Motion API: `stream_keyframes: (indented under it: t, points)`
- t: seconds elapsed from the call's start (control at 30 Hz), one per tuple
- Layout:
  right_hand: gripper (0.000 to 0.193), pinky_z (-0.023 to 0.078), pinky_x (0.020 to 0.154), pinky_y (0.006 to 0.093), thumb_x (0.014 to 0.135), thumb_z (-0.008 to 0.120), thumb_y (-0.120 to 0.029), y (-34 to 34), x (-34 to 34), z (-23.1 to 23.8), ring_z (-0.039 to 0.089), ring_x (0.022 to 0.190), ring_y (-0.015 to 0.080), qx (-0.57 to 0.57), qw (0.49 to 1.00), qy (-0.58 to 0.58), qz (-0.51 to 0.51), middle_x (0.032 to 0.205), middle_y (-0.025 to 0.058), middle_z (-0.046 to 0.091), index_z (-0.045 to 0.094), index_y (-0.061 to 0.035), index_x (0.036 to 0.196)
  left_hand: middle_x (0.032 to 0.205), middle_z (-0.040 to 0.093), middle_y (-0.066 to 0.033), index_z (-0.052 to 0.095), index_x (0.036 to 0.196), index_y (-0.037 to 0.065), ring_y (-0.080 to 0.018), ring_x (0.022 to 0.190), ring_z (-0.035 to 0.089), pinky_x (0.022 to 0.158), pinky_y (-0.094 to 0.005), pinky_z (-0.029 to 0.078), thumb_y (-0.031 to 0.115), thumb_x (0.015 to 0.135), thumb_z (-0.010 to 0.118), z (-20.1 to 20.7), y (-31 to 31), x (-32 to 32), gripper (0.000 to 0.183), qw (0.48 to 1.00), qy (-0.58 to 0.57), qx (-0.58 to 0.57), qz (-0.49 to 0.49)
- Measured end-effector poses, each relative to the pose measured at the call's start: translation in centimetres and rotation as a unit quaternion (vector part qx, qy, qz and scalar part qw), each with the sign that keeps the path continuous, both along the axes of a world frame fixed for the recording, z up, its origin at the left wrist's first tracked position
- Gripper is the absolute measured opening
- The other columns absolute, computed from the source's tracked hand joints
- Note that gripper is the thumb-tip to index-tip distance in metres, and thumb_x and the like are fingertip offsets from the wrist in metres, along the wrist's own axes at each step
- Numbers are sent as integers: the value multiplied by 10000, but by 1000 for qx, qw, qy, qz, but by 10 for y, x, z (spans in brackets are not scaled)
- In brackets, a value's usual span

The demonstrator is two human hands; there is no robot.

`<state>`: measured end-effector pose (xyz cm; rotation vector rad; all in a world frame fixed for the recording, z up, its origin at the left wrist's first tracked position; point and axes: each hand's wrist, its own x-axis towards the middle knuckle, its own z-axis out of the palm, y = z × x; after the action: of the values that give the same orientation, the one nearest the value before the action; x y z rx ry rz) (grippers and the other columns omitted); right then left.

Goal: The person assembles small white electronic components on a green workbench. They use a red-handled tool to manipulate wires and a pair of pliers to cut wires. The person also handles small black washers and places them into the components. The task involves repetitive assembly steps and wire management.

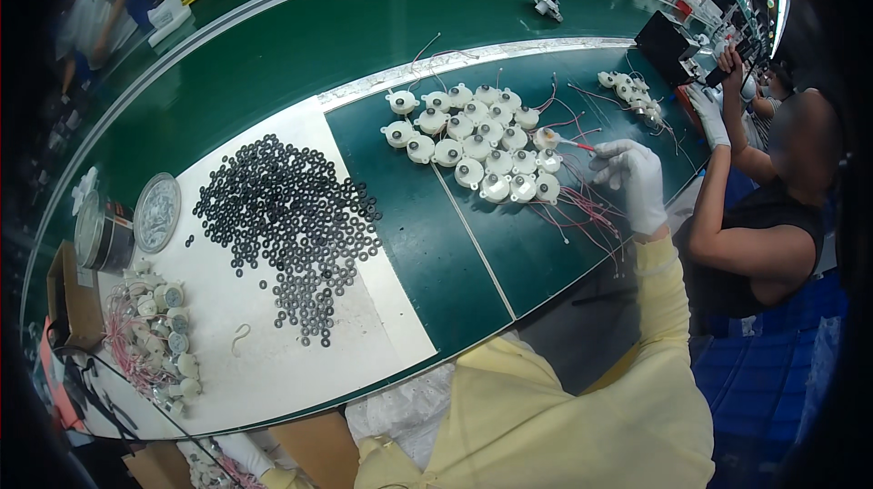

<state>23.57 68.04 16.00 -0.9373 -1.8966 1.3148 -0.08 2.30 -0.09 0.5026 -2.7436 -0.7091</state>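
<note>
White motors [469, 176] stand black-ringed while loose rings [273, 198] and seemingly ringless motors [177, 342] remain; the right hand [634, 182] pinches a red wire [575, 144] between near-closed fingertips, the left hand's [244, 454] grip unclear.

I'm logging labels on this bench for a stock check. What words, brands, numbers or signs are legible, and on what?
None can be read in this view.
Cardboard box: pale patch on it, too small to read.
Tub: dark side, too blurred to read.
White round parts and black rings: no lettering can be made out.
</note>
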Motion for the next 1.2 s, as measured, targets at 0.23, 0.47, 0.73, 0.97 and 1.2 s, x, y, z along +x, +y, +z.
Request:
stream_keyframes:
  t: [0.23, 0.47, 0.73, 0.97, 1.2]
  points:
    - [373, 436, 539, 203, 821, 417, -78, 1, -2, 7, 656, 629, 124, 16, 1000, 9, -11, 850, 151, 725, 690, 84, 1015, 1179, 664, -244, 551, 1257, -101, -323, 1029, 645, 883, -370, 521, 146, 987, 582, -25, -27, -8, 367, 999, 27, 1, -18]
    - [366, 441, 546, 219, 802, 440, -89, 1, -8, 6, 658, 629, 144, 9, 1000, -21, 8, 859, 173, 723, 675, 91, 1017, 1200, 654, -255, 538, 1276, -102, -334, 1050, 638, 902, -382, 514, 159, 991, 575, -33, -39, -10, 388, 999, 28, 8, -24]
    - [401, 532, 725, 254, 838, 426, -78, 7, 3, -1, 697, 816, 200, -20, 999, 33, -11, 969, 208, 708, 644, 106, 1120, 1206, 650, -251, 541, 1276, -98, -318, 1043, 633, 906, -379, 509, 157, 988, 587, -3, -10, -3, 387, 1000, -28, 0, 1]
    - [544, 447, 1066, 348, 920, 402, -96, -4, -37, 3, 600, 1211, 290, -128, 979, 159, 25, 1292, 250, 584, 404, 116, 1421, 1209, 650, -255, 541, 1282, -94, -327, 1051, 643, 904, -376, 515, 159, 990, 586, 10, 3, -3, 389, 995, -77, -60, 17]
    - [595, 411, 1106, 384, 959, 390, -109, -13, -58, -7, 539, 1289, 295, -178, 958, 209, 79, 1329, 257, 559, 256, 71, 1509, 1223, 646, -258, 540, 1301, -72, -346, 1079, 642, 907, -376, 517, 200, 1003, 563, -23, -27, -7, 404, 999, -25, -26, 12]
